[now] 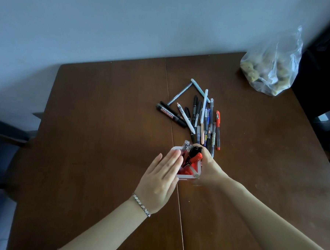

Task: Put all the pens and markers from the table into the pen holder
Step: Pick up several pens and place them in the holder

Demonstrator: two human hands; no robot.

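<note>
A white pen holder (188,176) stands on the brown table (102,140) near the middle, with several markers in it, among them a red-capped marker (196,157). My left hand (162,179) lies flat against the holder's left side, fingers straight. On the right side my right hand (209,165) is curled around black markers (194,151) that stick into the holder. Behind the holder lies a loose pile of pens and markers (202,119), including a black whiteboard marker (170,115), a white pen (185,117) and an orange pen (217,129).
A clear plastic bag (270,69) with lumpy contents sits at the table's far right corner. A seam (171,125) runs down the tabletop. Dark chairs (5,135) stand at the left and right edges. A pale wall is behind the table.
</note>
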